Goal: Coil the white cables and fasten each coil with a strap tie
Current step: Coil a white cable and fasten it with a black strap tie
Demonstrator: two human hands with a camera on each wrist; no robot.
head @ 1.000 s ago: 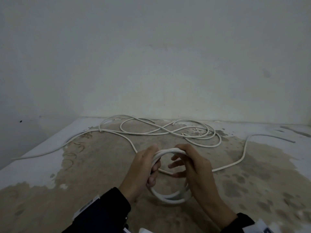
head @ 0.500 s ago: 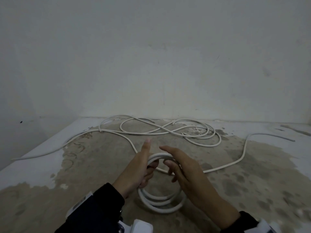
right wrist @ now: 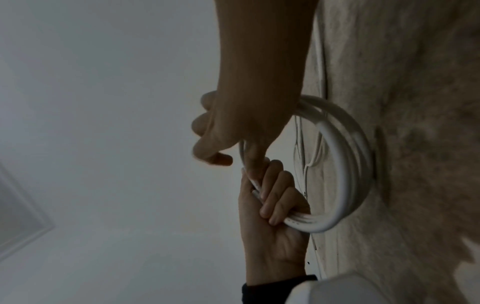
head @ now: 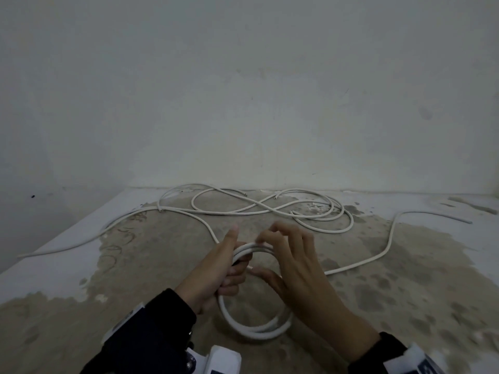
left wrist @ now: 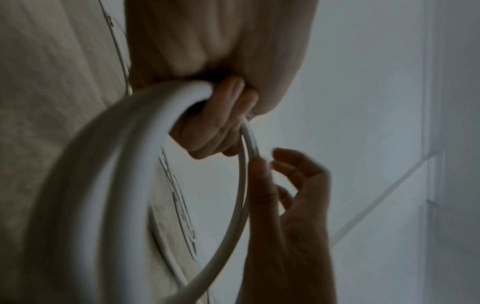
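Observation:
A white cable coil of several loops stands upright on the stained surface. My left hand grips its upper left side, fingers curled round the strands and thumb pointing up; the right wrist view shows those left hand fingers wrapped round the coil. My right hand hovers at the coil's top right, fingers spread, with its fingertips touching the top strands and the thumb inside the ring. The cable's loose tail runs off to the right. No strap tie is in view.
More white cables lie tangled near the wall, one long end reaching the left edge. The surface is worn and blotchy, with a plain wall behind it. A drop-off runs along the left.
My right hand let go of the coil's right side, opened, then came back with fingertips on the top strands. The coil sank lower in my left hand's grip.

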